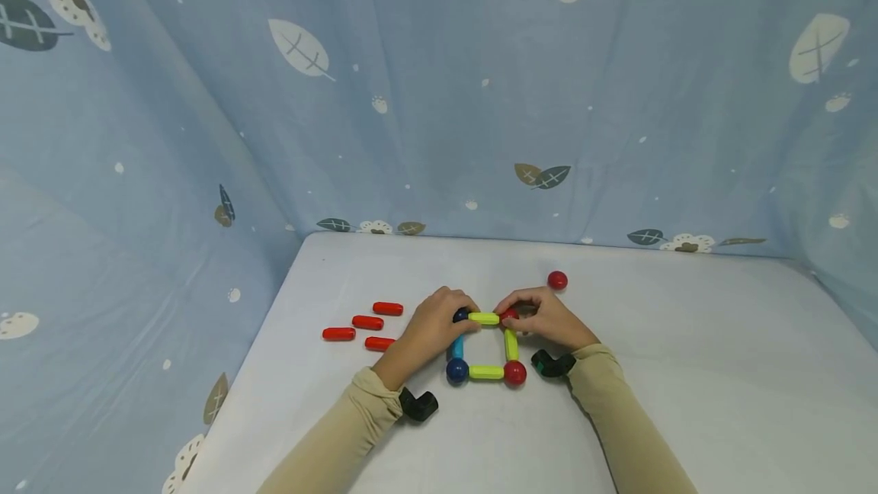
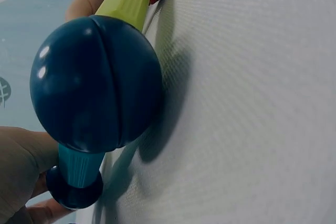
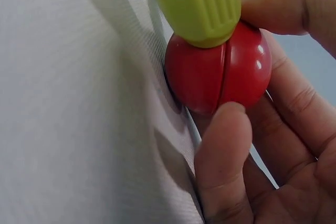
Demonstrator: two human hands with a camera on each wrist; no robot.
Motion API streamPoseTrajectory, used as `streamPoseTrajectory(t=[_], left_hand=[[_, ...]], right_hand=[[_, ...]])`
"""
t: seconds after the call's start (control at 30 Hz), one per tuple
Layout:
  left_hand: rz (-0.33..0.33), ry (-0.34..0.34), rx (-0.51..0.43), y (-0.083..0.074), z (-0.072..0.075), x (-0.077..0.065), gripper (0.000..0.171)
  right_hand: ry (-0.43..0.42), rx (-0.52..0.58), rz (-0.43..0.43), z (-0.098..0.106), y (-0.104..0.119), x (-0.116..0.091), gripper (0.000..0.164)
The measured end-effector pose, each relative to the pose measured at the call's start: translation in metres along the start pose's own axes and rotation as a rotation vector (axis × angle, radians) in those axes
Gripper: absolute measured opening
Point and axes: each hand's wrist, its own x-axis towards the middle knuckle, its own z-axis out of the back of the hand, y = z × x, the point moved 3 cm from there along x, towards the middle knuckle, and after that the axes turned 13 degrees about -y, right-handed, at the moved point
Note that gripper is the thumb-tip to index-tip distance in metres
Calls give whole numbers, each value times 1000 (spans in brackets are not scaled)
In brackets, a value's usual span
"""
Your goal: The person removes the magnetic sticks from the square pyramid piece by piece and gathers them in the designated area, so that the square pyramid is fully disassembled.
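A square of magnetic rods and balls lies on the table. Its near corners are a dark blue ball (image 1: pixel 457 371) and a red ball (image 1: pixel 515 373). A blue rod (image 1: pixel 456 347) forms the left side; yellow-green rods make the far (image 1: pixel 484 319), right (image 1: pixel 511 344) and near (image 1: pixel 486 373) sides. At the far left corner my left hand (image 1: pixel 435 322) pinches a smaller-looking dark blue ball (image 2: pixel 74 195) between thumb and fingers. My right hand (image 1: pixel 552 320) grips the far right red ball (image 3: pixel 218 80), its thumb and fingers around it.
Several loose red rods (image 1: pixel 367 322) lie left of the left hand. A single red ball (image 1: pixel 558 280) sits behind the right hand. Black wrist devices (image 1: pixel 418 405) show under both wrists. A blue patterned cloth (image 1: pixel 439 136) hangs behind the white table (image 1: pixel 686 387).
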Motion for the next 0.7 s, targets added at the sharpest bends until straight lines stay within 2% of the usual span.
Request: streamPoseTrajectory(t=[0.7], left_hand=[[-57, -34, 44, -9, 4, -2, 19]], right_hand=[[6, 10, -27, 3, -1, 0, 17]])
